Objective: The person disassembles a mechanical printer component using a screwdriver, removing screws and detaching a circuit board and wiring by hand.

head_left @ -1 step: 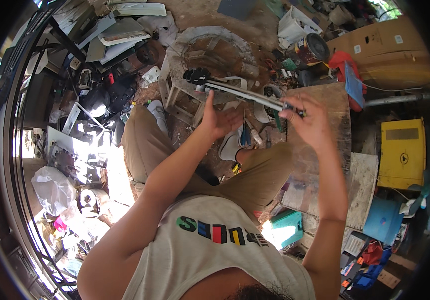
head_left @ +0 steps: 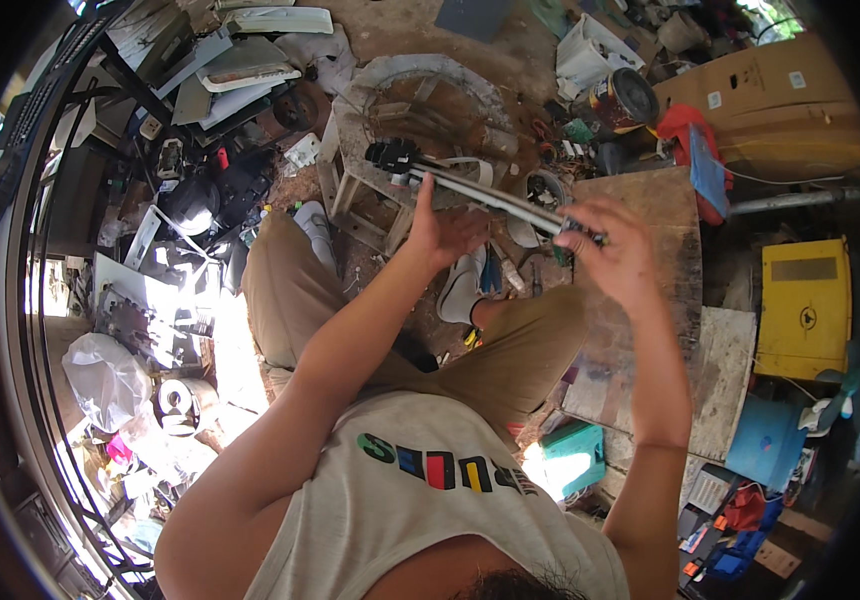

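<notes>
A folded tripod (head_left: 490,193) with silver legs and a black head (head_left: 391,156) is held aslant above the floor, its head toward the far left. My right hand (head_left: 610,245) is closed around the dark end of its legs, fingers bent over it. Below the head, my left hand (head_left: 445,233) is open, with the thumb pointing up beside the legs and the fingers stretched to the right. Whether that thumb touches the legs I cannot tell. Behind the tripod stands a worn wooden frame (head_left: 350,200) with a round top.
To the right lies a wooden board (head_left: 640,330), with a yellow box (head_left: 803,310) and a blue container (head_left: 765,440) beyond it. A teal crate (head_left: 575,455) sits near my side. A paint bucket (head_left: 630,97) stands far right. Scrap parts and a plastic bag (head_left: 110,380) crowd the left.
The leg end of the tripod has dipped slightly toward me along with my right hand. My left hand has barely shifted; the tripod's head stays nearly in place.
</notes>
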A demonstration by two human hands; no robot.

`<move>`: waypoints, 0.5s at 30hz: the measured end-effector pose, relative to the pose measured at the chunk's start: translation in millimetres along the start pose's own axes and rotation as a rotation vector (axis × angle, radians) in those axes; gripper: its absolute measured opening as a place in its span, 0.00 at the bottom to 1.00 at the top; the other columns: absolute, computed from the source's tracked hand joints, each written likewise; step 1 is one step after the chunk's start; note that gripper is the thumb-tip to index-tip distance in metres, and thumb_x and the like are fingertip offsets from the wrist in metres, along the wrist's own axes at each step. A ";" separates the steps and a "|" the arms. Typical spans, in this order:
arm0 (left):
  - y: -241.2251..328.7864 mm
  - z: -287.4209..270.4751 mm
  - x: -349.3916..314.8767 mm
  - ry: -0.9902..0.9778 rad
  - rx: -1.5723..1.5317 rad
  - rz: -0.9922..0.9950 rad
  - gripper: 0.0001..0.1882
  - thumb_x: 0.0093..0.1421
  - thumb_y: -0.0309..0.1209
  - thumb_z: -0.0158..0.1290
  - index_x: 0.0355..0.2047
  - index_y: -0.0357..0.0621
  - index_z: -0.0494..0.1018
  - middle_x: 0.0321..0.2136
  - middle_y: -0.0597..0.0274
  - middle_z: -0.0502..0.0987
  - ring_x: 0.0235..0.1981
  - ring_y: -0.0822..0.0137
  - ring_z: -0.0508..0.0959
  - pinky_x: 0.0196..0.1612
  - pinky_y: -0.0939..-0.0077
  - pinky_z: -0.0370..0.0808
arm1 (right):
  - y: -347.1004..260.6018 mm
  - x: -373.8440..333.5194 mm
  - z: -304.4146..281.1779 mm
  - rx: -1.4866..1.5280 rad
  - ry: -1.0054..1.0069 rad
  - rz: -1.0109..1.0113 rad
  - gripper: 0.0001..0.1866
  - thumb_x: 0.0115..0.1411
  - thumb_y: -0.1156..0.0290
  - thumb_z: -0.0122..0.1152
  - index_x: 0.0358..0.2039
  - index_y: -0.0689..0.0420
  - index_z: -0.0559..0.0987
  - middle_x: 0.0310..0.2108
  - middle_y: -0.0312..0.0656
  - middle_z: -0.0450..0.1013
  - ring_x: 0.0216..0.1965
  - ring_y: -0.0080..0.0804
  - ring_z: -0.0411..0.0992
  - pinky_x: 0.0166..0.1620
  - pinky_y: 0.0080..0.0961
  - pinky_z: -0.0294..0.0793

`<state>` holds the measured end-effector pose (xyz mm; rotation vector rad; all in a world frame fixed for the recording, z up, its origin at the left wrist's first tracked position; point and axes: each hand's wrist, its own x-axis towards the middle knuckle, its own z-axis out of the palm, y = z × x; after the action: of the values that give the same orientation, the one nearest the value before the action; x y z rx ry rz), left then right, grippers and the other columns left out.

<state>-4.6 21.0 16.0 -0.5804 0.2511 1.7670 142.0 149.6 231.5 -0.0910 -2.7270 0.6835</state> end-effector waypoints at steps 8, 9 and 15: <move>0.4 37.5 26.8 -0.047 0.070 0.310 0.15 0.61 0.31 0.45 0.45 0.34 0.68 0.37 0.48 0.76 0.39 0.53 0.78 0.49 0.55 0.77 | 29.0 -76.0 -4.8 0.011 0.140 -0.008 0.17 0.47 0.78 0.72 0.41 0.57 0.83 0.35 0.41 0.77 0.33 0.33 0.77 0.34 0.24 0.76; 6.7 43.6 20.9 -0.099 0.180 0.368 0.15 0.59 0.30 0.45 0.44 0.34 0.68 0.37 0.47 0.77 0.39 0.53 0.78 0.49 0.54 0.77 | 43.3 -86.4 -3.7 -0.029 0.224 0.043 0.17 0.50 0.76 0.71 0.42 0.57 0.82 0.34 0.40 0.77 0.32 0.31 0.76 0.34 0.23 0.75; 70.0 84.1 3.7 -0.104 0.639 0.807 0.13 0.57 0.26 0.46 0.42 0.36 0.71 0.41 0.52 0.76 0.44 0.53 0.77 0.52 0.52 0.73 | 185.5 -208.2 16.9 0.219 0.697 1.068 0.13 0.62 0.64 0.60 0.44 0.57 0.81 0.34 0.43 0.77 0.32 0.33 0.74 0.39 0.26 0.73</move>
<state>-93.0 43.3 76.6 0.1140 1.0414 2.2997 329.8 276.7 68.5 -1.4745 -1.7555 0.9429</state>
